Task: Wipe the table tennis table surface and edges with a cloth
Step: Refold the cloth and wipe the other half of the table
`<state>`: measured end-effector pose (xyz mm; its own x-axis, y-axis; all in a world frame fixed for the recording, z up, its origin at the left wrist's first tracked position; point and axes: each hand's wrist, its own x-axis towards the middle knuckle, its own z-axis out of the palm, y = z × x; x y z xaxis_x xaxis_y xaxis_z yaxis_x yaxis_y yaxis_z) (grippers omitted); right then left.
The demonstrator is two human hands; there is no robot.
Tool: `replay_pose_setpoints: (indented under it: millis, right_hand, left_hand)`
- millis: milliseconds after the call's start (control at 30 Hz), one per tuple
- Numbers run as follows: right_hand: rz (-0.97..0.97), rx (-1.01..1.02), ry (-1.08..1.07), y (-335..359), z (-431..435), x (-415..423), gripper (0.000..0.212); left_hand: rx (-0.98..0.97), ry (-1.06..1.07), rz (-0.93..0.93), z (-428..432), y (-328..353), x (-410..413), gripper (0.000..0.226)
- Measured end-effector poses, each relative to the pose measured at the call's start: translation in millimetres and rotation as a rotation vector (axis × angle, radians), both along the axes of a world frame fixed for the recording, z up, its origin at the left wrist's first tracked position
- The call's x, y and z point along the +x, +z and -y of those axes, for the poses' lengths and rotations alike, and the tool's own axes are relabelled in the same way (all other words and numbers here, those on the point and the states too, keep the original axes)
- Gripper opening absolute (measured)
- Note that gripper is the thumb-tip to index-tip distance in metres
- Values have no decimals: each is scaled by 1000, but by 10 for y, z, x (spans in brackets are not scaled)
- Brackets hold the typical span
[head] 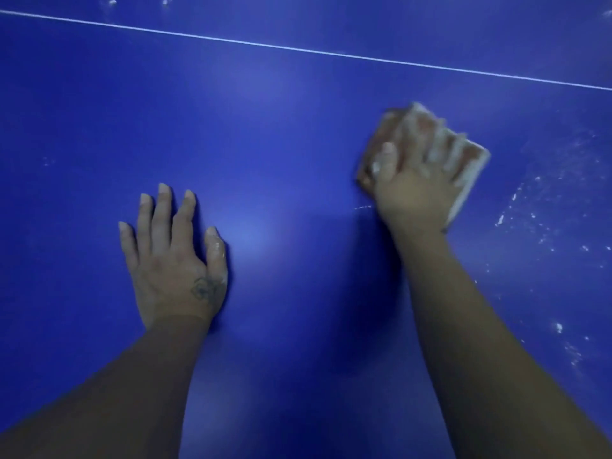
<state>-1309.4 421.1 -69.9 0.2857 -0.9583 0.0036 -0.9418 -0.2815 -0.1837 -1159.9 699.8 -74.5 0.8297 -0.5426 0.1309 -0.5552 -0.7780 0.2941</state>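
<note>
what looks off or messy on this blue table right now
White specks and smears are scattered over the blue table to the right of the right hand, which presses a cloth flat. A few more specks lie beyond the white line. The left hand rests flat, with white residue on its thumb.

A single head-worn camera gives the only view. It looks steeply down and forward onto the blue bench [265,144], close enough that the surface fills the whole frame and no edge of it shows. A thin white line [298,48] crosses the upper part on a slant, dropping toward the right, so the camera sits slightly askew to the markings. Both forearms enter from the bottom corners. The left hand [172,260] lies below centre-left, the right hand [417,180] farther out at centre-right and blurred. Wide-angle bending appears slight.
</note>
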Motion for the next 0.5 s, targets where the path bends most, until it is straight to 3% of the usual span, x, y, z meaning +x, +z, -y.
replay_pose_setpoints:
  millis: [133, 233, 300, 500]
  right_hand:
    - [-16, -63, 533, -5, -684, 148, 63]
    - [6, -106, 744, 8, -564, -193, 60]
    - [8, -118, 678, 42, -269, -490, 59]
    - [-67, 25, 128, 105, 311, -1274, 65]
  left_hand:
    - [13, -9, -19, -2, 42, 1, 64]
    - [24, -12, -12, 5, 69, -31, 62]
    - [10, -22, -16, -52, 69, -131, 60]
    - [35, 14, -34, -612, 69, -1211, 62]
